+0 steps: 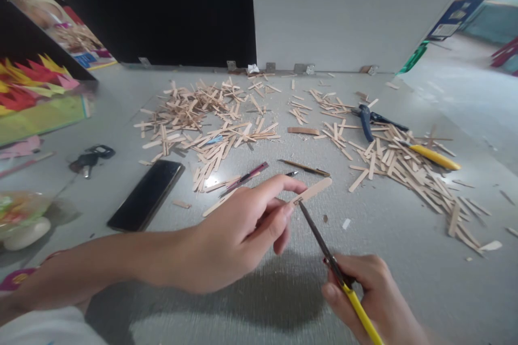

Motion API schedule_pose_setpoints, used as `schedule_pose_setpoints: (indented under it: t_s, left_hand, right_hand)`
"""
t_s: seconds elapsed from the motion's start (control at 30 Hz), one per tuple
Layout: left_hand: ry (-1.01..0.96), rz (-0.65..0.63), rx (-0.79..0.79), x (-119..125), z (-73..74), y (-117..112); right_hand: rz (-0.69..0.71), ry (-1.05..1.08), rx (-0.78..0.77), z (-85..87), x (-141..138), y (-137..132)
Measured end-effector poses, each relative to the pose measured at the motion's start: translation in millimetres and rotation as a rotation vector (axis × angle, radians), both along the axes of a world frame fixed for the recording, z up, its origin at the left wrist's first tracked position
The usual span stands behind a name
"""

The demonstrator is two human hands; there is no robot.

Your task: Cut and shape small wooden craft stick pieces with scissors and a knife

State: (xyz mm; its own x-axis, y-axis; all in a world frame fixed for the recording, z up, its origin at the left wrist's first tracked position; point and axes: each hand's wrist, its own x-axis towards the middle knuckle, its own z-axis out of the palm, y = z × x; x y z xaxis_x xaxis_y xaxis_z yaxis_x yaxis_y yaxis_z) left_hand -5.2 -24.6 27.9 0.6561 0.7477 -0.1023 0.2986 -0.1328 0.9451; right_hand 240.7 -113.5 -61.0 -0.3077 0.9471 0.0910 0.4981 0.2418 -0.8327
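My left hand [243,232] pinches a flat wooden craft stick [318,188] between thumb and fingers, above the table. Small dark markings show on the stick near my thumb. My right hand [372,291] grips yellow-handled scissors [324,242], seen nearly edge-on. Their dark blade tips reach the stick's lower edge beside the markings; whether they pinch the wood I cannot tell. Behind the left hand lie a gold pencil-like stick [305,167] and a dark pink, slim craft knife [254,171].
Heaps of wooden sticks [194,105] lie at the back left and right [404,167]. Dark-handled pliers [366,121] and a yellow-handled tool [435,157] rest on the right heap. At left are a phone [148,194] and keys [84,163]. A black and white panel [332,16] stands behind.
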Motion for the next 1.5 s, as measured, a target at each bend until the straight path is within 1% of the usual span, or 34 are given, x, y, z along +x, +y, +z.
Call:
schedule_pose_setpoints:
  t_s: [0.23, 0.3, 0.4, 0.5, 0.6, 0.7, 0.77, 1.0, 1.17, 1.27, 1.37, 1.5]
  left_hand:
    - [0.021, -0.021, 0.021, -1.5, -0.1, 2.7]
    - [0.017, -0.03, 0.031, -2.2, -0.9, 3.3]
    - [0.018, -0.025, 0.042, -2.5, -2.0, 2.6]
    - [0.019, -0.007, 0.045, -1.9, -2.4, 1.1]
    - [0.007, 0.0, 0.053, -1.1, -2.6, 0.5]
    - [0.006, -0.003, 0.058, -1.1, -2.9, 0.9]
    - [0.012, -0.008, 0.058, -1.3, -2.7, 1.3]
    - [0.031, -0.025, 0.064, -0.4, -1.2, 1.9]
    - [0.046, -0.037, 0.044, -0.9, 3.1, 4.2]
    - [0.046, -0.063, -0.006, -1.4, 6.2, 6.1]
    - [0.042, -0.005, -0.06, -1.0, 5.4, 8.6]
    - [-0.012, 0.063, -0.056, -0.2, 0.1, 14.8]
  right_hand:
    - [0.032, 0.011, -0.06, 13.2, -1.9, 3.6]
    - [0.035, 0.007, -0.075, 11.9, -1.6, 2.8]
    - [0.021, 0.028, -0.028, 4.2, -0.1, 0.7]
    - [0.022, 0.02, -0.036, -0.7, 1.0, 0.1]
    - [0.023, 0.017, -0.027, 3.4, 0.3, 1.7]
    - [0.03, -0.009, -0.052, 9.8, -1.0, 3.6]
    - [0.027, -0.016, -0.037, 10.0, -1.4, 3.5]
    - [-0.011, -0.04, 0.0, -3.6, -0.8, -1.5]
    - [-0.043, -0.074, -0.014, 3.3, -2.8, -1.8]
    - [-0.068, -0.111, -0.017, 8.2, -3.5, -1.9]
    - [-0.068, -0.149, -0.019, 9.5, -3.4, -1.9]
    - [-0.039, -0.194, -0.004, 7.3, -3.3, -0.8]
